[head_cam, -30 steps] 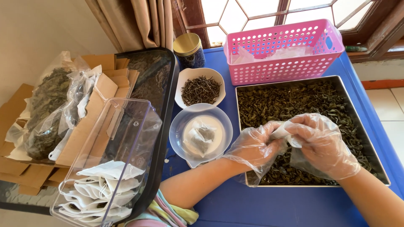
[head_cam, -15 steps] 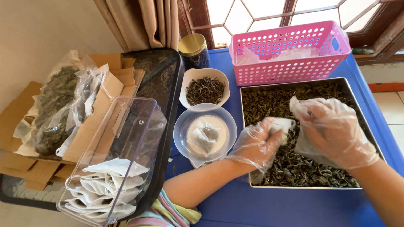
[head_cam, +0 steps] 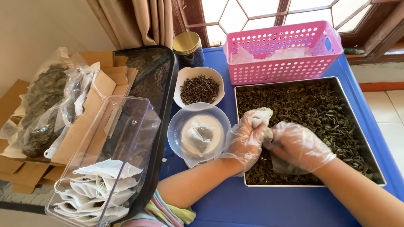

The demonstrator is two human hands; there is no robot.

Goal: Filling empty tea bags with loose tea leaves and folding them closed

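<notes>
The left hand [head_cam: 245, 141] wears a thin clear glove and is closed around a small white bag [head_cam: 259, 117] — it holds the bag up by its top, so the open end points away from the person. The right hand [head_cam: 299, 146], gloved too, is curled shut right beside it, touching the same bag from the right side and pressing low into the dry leaves [head_cam: 320, 113]. Whether it has a pinch of leaves inside I cannot tell.

Both hands sit over the near left corner of the metal tray [head_cam: 377, 168]. The leaves lie under the hands and spread out to the right and away from them, so the right hand is the nearer one to most of the pile.

Just to the left of the left hand is a round clear bowl [head_cam: 176, 134] with one filled bag [head_cam: 198, 136] lying in it. Past that bowl, farther from the hands, stands a white bowl [head_cam: 182, 80] of dark sticks. A pink basket [head_cam: 280, 54] stands beyond the tray. All of it rests on the blue bench [head_cam: 273, 206].

Far to the left, a clear box [head_cam: 126, 126] holds more white bags [head_cam: 99, 185].
</notes>
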